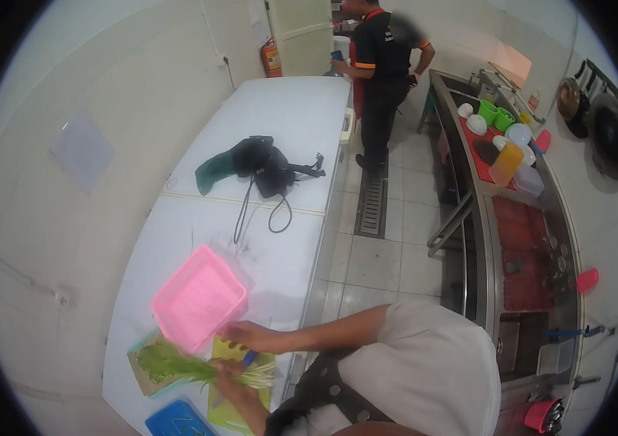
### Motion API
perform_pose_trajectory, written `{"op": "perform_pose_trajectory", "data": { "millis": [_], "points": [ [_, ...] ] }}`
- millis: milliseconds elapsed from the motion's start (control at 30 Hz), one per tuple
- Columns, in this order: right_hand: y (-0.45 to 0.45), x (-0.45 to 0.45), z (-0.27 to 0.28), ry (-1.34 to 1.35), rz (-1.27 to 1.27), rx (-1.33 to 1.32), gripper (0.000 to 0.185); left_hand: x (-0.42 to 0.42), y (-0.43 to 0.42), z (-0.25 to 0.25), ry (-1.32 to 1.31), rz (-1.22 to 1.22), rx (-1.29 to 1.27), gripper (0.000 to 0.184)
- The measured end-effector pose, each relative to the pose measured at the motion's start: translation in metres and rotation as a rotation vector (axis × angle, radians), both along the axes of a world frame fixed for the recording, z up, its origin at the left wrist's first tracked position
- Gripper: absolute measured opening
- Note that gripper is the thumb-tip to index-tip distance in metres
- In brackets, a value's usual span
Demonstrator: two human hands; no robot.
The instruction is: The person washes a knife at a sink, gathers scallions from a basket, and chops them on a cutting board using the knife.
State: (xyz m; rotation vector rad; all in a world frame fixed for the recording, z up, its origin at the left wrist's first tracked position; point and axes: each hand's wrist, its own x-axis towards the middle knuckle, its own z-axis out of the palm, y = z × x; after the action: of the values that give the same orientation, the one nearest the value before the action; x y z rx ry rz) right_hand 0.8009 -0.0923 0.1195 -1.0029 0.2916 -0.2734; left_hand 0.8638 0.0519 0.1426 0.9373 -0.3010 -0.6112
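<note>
My left hand [230,379] is closed around a bunch of spring onions [171,365], leafy tops to the left and pale stalk ends to the right. Just above it, my right hand [252,337] has curled fingers, with a blue handle-like piece [250,357] showing beneath them; any blade is hidden. Both hands are over a yellow-green cutting board [265,365]. Under the onion tops lies a shallow tray [135,354]. A pink plastic basin [204,291] stands beside the hands, and a blue tray [175,420] sits at the table's near edge.
A black bag [269,171] with straps and a dark green part lies farther along the white table [280,109]. A person in dark clothes [385,73] stands past the table's far end. Across the tiled aisle, a steel sink counter [498,254] carries bowls, cups and a jug [506,163].
</note>
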Motion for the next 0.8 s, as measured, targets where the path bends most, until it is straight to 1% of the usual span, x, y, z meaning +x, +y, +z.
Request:
{"op": "perform_pose_trajectory", "data": {
  "millis": [33,67,100,167,200,300,333,367,433,467,567,667,767,800],
  "points": [
    [0.002,-0.001,-0.007,0.1,0.064,0.197,0.047,0.001,-0.002,0.019,0.005,0.058,-0.084,0.015],
    [0.01,0.002,-0.033,0.102,0.124,0.389,0.056,0.012,0.003,0.023,-0.061,0.103,-0.106,0.016],
    [0.018,0.003,-0.038,0.148,0.154,0.513,0.057,0.018,0.006,0.024,-0.128,0.148,-0.131,0.016],
    [0.033,0.007,-0.046,0.243,0.206,0.774,0.059,0.01,0.0,0.039,-0.21,0.261,-0.079,0.016],
    [0.045,0.011,-0.038,0.145,0.189,0.845,0.055,0.003,-0.003,0.044,-0.252,0.311,-0.052,0.017],
    [0.061,0.034,-0.021,-0.115,0.26,0.82,0.053,-0.005,-0.013,0.018,-0.281,0.404,-0.064,0.018],
    [0.059,0.033,-0.006,-0.098,0.285,0.836,0.052,0.0,-0.006,0.021,-0.251,0.437,-0.091,0.019],
    [0.055,0.031,-0.005,-0.056,0.284,0.848,0.053,0.005,0.001,0.025,-0.259,0.482,-0.074,0.018],
    [0.051,0.027,-0.013,0.035,0.291,0.87,0.055,0.01,0.01,0.048,-0.274,0.582,-0.036,0.018],
    [0.048,0.027,-0.022,0.102,0.316,0.894,0.057,0.007,0.011,0.061,-0.317,0.625,0.021,0.017],
    [0.05,0.022,-0.005,0.1,0.282,0.93,0.056,0.01,0.02,0.043,-0.429,0.596,0.098,0.017],
    [0.069,0.037,-0.007,0.062,0.289,0.742,0.053,-0.018,0.009,0.047,-0.437,0.539,0.285,0.018],
    [0.065,0.038,-0.004,0.094,0.279,0.841,0.048,-0.019,0.005,0.048,-0.385,0.55,0.128,0.018],
    [0.064,0.038,-0.001,0.085,0.301,0.851,0.047,-0.019,0.004,0.049,-0.392,0.56,0.14,0.018]
  ]
}}
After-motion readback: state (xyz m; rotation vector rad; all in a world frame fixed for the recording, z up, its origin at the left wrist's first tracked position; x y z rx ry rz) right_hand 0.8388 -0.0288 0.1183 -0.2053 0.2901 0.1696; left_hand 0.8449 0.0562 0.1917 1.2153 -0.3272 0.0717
